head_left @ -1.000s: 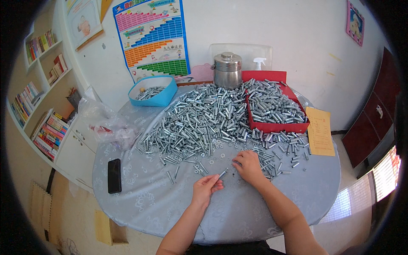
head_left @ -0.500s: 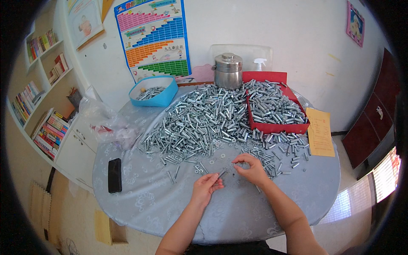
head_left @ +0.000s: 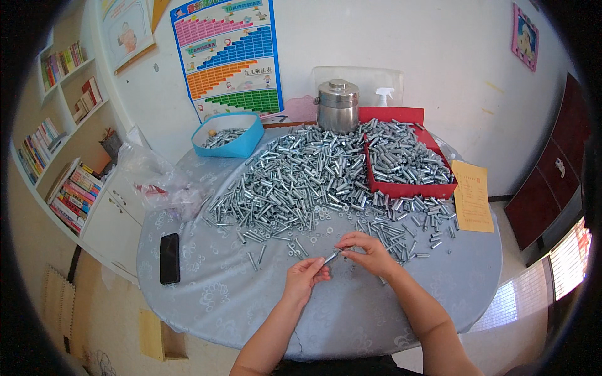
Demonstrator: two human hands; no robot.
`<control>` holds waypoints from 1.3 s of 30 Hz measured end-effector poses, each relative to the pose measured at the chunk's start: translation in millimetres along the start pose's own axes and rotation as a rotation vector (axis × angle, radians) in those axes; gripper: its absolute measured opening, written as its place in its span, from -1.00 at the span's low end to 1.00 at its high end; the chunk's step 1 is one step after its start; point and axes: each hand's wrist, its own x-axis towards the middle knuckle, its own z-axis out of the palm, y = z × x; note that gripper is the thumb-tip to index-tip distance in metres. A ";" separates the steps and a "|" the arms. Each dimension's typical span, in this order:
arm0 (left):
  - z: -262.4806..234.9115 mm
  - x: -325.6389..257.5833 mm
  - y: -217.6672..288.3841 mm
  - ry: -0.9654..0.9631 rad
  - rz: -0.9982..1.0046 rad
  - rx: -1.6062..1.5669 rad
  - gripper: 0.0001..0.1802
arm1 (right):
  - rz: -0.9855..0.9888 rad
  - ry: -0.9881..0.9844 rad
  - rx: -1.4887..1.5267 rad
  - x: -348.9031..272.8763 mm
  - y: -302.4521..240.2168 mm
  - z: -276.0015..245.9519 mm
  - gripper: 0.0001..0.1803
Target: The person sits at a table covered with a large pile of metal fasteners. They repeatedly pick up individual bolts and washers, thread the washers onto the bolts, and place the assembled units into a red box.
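Cloth-covered tabletop [head_left: 219, 313] with rounded edges, bearing a broad heap of metal pieces [head_left: 295, 175] from its far edge to its middle. A red box [head_left: 411, 190], filled with similar pieces, stands toward the far right edge; a smaller blue basket [head_left: 241, 149] stands at the far left edge. Over the bare part toward the near edge, the right hand [head_left: 371, 255] and left hand [head_left: 302, 279] meet. The step in hand appears to be close work at the end of one bolt [head_left: 331, 257]; the next move calls for a steady left grip and fine alignment by the right fingertips. The left grip is narrow, pinching the bolt, whose free end slants toward the far right edge. The right grip is also narrow, at that free end; whether it contains a small part cannot be told. A loose washer [head_left: 313, 240] lies beyond, apart from both hands.
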 end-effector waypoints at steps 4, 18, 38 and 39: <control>-1.7 -0.2 -0.9 -0.033 0.003 0.017 -0.82 | 0.070 -0.085 0.019 0.8 3.7 -7.4 -0.78; 1.8 -2.6 2.5 -0.042 -0.012 0.105 -0.81 | 0.274 -0.131 -0.032 -0.9 0.0 -10.4 -0.82; 4.6 -2.1 -4.3 0.024 0.088 0.146 -0.82 | 0.419 -0.043 -0.045 -6.4 10.9 4.1 -0.59; 3.1 -0.3 -4.4 0.042 0.087 0.127 -0.82 | 0.427 -0.012 0.000 -6.3 11.2 3.8 -0.58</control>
